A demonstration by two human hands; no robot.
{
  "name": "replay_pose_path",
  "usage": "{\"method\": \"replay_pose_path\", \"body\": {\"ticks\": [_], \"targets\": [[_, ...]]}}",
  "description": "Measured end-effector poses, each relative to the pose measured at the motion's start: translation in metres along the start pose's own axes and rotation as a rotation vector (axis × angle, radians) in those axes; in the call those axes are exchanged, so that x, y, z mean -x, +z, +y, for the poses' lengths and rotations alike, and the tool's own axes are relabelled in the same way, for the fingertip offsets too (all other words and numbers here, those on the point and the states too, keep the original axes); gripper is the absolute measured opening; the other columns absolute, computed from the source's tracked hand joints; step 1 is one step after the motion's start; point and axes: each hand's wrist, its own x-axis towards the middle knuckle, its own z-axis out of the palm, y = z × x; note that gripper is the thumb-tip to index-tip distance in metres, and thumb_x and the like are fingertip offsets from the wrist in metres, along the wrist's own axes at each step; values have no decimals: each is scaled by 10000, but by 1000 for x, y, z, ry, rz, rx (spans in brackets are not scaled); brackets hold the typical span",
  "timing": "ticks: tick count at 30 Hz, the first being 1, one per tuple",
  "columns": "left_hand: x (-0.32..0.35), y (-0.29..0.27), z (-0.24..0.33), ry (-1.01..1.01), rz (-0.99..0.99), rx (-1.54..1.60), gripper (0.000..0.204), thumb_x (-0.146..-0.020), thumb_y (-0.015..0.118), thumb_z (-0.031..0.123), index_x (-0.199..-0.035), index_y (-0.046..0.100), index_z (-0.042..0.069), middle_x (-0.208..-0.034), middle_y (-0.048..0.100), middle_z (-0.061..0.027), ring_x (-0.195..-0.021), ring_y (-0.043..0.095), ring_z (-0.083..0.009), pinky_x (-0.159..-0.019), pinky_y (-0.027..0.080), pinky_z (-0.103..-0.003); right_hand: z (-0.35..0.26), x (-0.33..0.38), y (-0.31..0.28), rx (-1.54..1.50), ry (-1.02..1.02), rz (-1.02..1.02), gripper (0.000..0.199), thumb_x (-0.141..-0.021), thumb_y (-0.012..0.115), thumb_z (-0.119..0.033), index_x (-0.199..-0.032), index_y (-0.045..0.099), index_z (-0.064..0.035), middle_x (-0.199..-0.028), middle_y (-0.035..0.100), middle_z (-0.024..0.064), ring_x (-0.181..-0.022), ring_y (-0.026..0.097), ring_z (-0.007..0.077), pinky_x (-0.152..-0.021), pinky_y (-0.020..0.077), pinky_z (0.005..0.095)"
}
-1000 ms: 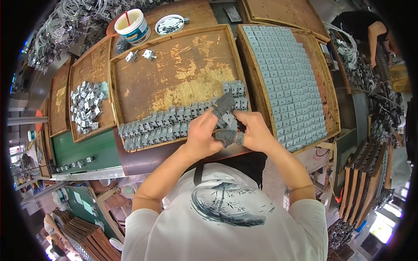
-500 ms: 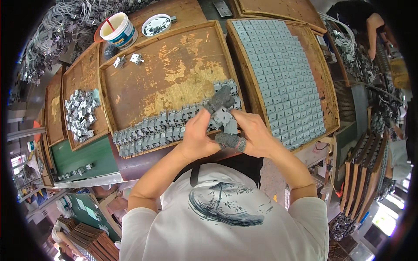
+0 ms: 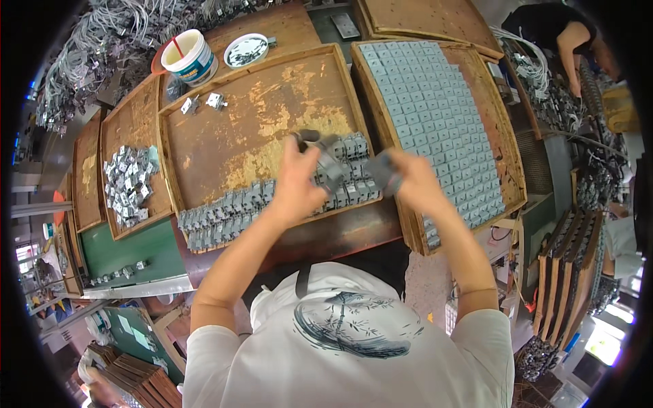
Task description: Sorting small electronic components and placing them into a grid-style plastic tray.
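My left hand (image 3: 298,180) is over the near right part of a shallow wooden tray (image 3: 258,54). Between its thumb and fingers is a small grey metal part (image 3: 330,171), smeared by motion. My right hand (image 3: 416,182) is apart from it, above the edge between this tray and the one to the right. Dark grey covers wrap fingertips on both hands. Motion blurs the right fingers, so whether they hold anything is unclear. Rows of grey metal parts (image 3: 231,214) stand along the tray's near side, partly behind my left hand. Two loose metal parts (image 3: 216,101) lie near its far left corner.
On the right, another wooden tray (image 3: 513,156) holds close rows of flat grey pieces (image 3: 435,109). A smaller left tray has a heap of metal parts (image 3: 129,180). A white bucket (image 3: 190,60) and a bowl (image 3: 246,50) stand beyond. A co-worker's arm (image 3: 570,61) shows far right.
My hands were together around the metal part; now they have drawn apart. The left moved left with the part, the right moved slightly right and up. The view has shifted slightly.
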Motion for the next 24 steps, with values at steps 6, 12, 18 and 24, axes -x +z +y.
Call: {"method": "replay_pose_path", "body": {"ticks": [6, 12, 18, 24], "targets": [[-24, 6, -91, -378, -335, 124, 516, -708, 682, 63, -1218, 610, 30, -1109, 524, -194, -1071, 521, -355, -907, 443, -375, 78, -84, -126, -210, 70, 602, 195, -903, 578, -151, -991, 698, -26, -728, 651, 37, -612, 598, 101, -547, 436, 253], [-48, 14, -68, -597, -556, 282, 509, -727, 713, 88, -1224, 617, 32, -1059, 623, -184, -983, 609, -320, -858, 481, -357, 172, -158, -208, 229, 351, 703, 401, -830, 572, -319, -1120, 688, -68, -1092, 683, 212, -1037, 617, 385, -910, 472, 425], [-24, 16, -75, -513, -437, 222, 600, -769, 651, -4, -1349, 502, 28, -1129, 572, -127, -1020, 572, -219, -863, 482, -325, 160, -206, -209, 422, 358, 475, 475, -792, 584, -380, -1179, 690, -126, -1162, 663, 229, -1118, 597, 405, -968, 454, 426], [44, -16, -59, -343, 108, 197, 477, -821, 650, 14, -1285, 559, 73, -1184, 504, -143, -1037, 556, -292, -878, 494, -354, 94, -191, -186, 172, 230, 486, 513, -899, 605, -397, -1244, 631, -17, -1253, 636, 131, -1108, 595, 266, -936, 461, 386]]}}
